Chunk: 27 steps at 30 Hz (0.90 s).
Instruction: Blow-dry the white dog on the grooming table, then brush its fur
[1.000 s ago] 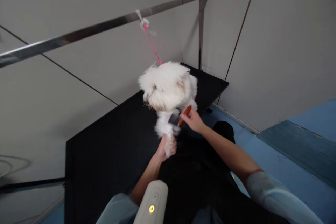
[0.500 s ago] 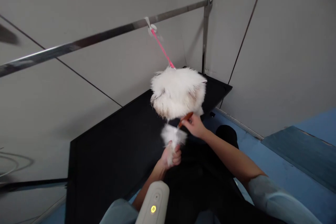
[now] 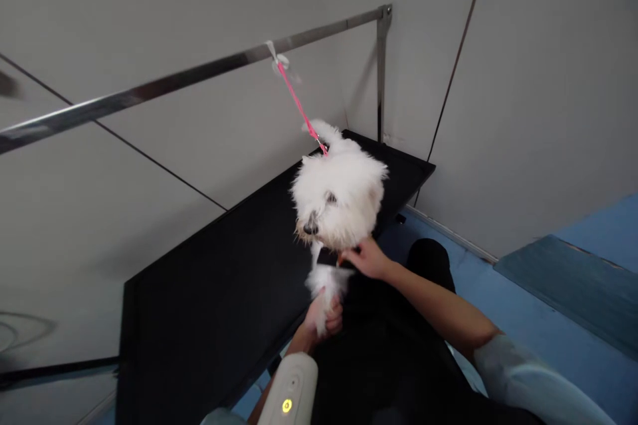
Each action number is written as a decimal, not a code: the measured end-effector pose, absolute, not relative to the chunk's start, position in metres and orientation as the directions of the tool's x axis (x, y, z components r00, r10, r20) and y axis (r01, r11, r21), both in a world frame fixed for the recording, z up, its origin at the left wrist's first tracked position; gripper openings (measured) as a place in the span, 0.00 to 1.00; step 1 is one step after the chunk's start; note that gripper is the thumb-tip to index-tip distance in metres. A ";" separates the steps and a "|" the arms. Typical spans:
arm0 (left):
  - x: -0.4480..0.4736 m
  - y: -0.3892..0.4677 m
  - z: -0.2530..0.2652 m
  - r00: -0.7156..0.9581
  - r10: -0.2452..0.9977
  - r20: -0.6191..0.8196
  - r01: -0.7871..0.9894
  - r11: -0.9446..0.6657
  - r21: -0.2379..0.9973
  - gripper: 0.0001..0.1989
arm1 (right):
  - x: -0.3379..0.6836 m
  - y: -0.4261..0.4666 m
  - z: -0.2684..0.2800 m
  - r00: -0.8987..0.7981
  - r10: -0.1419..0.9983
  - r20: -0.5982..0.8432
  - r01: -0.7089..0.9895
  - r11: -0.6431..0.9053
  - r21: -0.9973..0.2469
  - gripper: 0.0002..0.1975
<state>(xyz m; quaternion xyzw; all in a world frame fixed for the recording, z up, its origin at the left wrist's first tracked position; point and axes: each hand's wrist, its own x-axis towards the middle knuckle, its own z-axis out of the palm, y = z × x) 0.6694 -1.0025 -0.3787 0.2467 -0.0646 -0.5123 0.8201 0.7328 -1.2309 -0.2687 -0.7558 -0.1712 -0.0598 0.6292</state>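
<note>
A fluffy white dog [image 3: 343, 196] stands on a black table [image 3: 199, 292], its head turned toward the lower left. My left hand [image 3: 323, 315] is closed around one of its front legs [image 3: 326, 279], with white fur sticking out above and below the fingers. In my right hand [image 3: 371, 259], just under the dog's chin, is a grooming brush [image 3: 341, 259] with a reddish-brown handle. Its flat head rests at the leg fur above my left hand; fur and fingers hide part of it. A pink leash [image 3: 298, 101] runs from the dog's neck to a metal bar.
The metal bar [image 3: 199, 74] crosses above the table and joins an upright post [image 3: 381, 80] at the far end. A pale device with a yellow light [image 3: 294, 388] stands close in front of me. Walls border the table's far side; blue floor [image 3: 473, 292] lies right.
The dog has lifted and turned its head, so its eye and nose now show. The brush has moved down beside the leg fur. My left hand keeps its hold.
</note>
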 end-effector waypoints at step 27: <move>0.702 -1.037 -0.325 0.735 -0.597 -0.321 0.610 0.375 0.698 0.32 | 0.722 -1.230 -0.236 0.952 -0.040 0.303 0.297 -0.105 -0.949 0.06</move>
